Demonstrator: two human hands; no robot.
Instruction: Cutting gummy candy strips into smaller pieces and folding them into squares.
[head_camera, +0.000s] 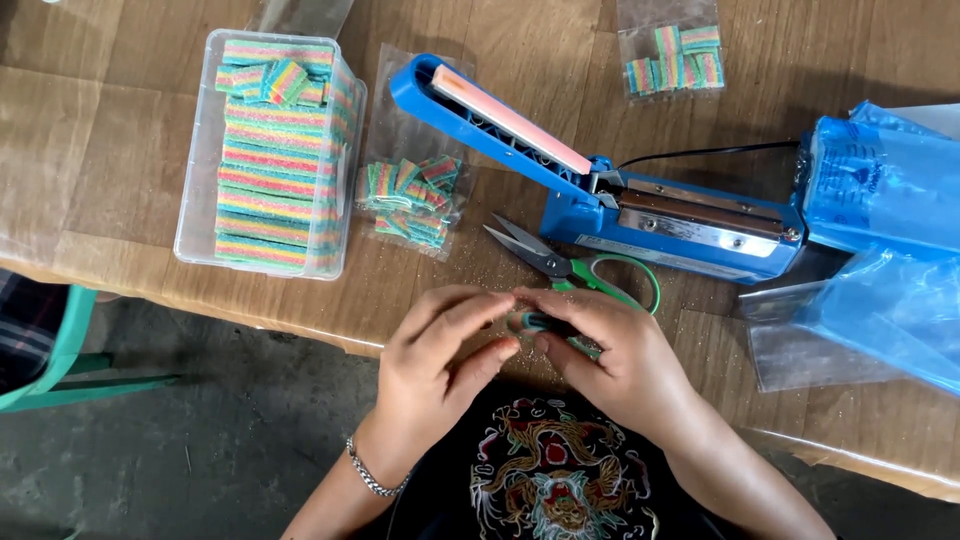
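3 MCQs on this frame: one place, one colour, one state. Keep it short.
1. Where do the scissors lie?
A. inside the tub
B. in front of the sealer
C. on the floor

2. What colour is the heat sealer?
A. blue
B. red
C. black

3. How does the sealer's arm stand?
A. pressed down
B. taken off
C. raised open

Key: 1 B, they lie on the table just ahead of the sealer's base. 2 A, body and arm are blue. 3 C, the arm angles up away from the base toward the clear tub.
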